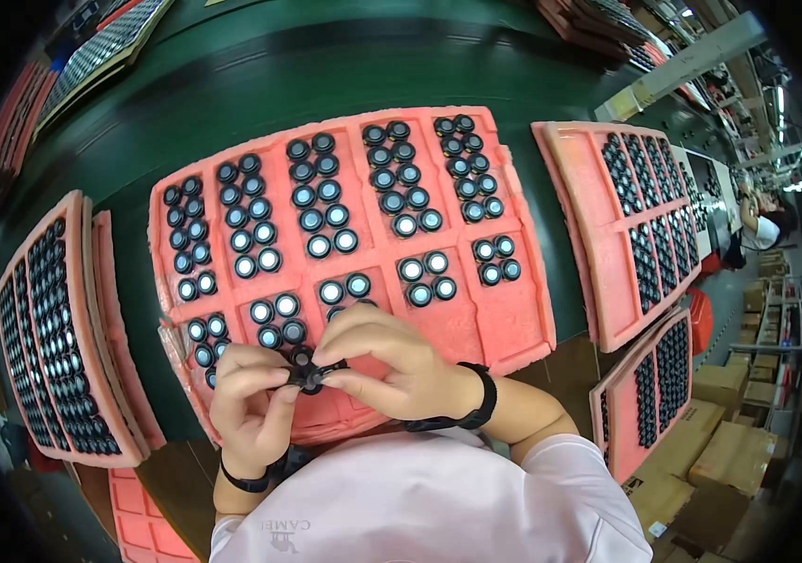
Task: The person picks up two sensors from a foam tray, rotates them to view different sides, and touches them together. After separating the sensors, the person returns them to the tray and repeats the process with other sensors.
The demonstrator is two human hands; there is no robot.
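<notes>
My left hand [255,399] and my right hand [396,361] meet over the near edge of a pink foam tray [513,324]. Between their fingertips is a small black part [310,378] with a rounded middle; both hands pinch it, and its exact kind is too small to make out. Beneath and beyond, the tray's compartments hold many short black cylinders with shiny grey round tops [310,220], set in paired columns. The far row of compartments is fuller than the near row. My fingers hide some of the nearest pieces.
More filled pink trays stand at the left [68,342] and right [621,235], with another lower right [649,399]. A green work surface [326,61] lies beyond. Cardboard boxes [729,455] are stacked at the lower right. Another person [765,225] sits at the far right.
</notes>
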